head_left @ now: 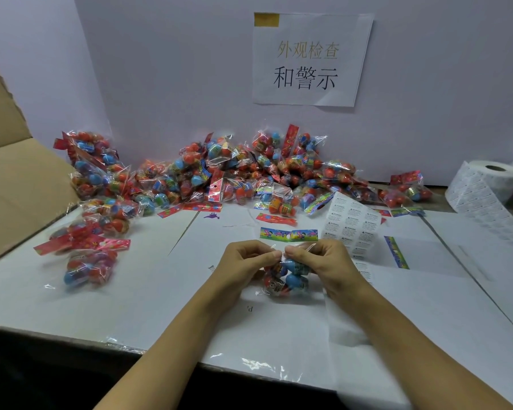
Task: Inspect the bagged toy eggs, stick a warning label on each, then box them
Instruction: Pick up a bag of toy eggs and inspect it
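I see a white tabletop [131, 291] carrying a heap of bagged toy eggs [249, 176] along the back wall, a smaller pile [92, 241] at left, a warning-label sheet [350, 226] and a label roll [489, 184] at right.

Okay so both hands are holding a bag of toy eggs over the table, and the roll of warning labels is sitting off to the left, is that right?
Not quite. Both the left hand and the right hand do hold a bag of toy eggs, but the head view shows the roll of warning labels on the right, not the left.
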The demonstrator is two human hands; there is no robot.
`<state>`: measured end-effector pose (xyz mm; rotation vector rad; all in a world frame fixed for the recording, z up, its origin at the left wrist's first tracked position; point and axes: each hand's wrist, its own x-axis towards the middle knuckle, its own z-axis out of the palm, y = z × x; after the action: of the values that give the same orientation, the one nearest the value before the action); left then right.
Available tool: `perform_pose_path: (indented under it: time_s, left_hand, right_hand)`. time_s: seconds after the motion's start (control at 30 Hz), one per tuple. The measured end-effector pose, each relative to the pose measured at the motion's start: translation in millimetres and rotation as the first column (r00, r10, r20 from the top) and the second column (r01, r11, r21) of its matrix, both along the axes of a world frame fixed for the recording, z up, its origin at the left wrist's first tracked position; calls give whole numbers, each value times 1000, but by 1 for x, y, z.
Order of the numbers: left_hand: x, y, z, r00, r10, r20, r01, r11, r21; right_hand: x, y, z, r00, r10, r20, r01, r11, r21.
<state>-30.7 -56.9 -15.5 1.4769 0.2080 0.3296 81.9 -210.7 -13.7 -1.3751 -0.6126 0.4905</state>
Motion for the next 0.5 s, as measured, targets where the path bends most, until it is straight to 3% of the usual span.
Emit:
perform_pose_path:
  time_s: [0.4,0.5]
  left_hand:
    - [4,3,-7,1000,-2,-2,2,999,51]
    - [6,5,-8,997,81,10,-82,990,115]
  right_hand:
    - [6,-1,-2,996,-91,-6,90,993,-71]
    - [8,0,3,986,-168,9,168,985,-41]
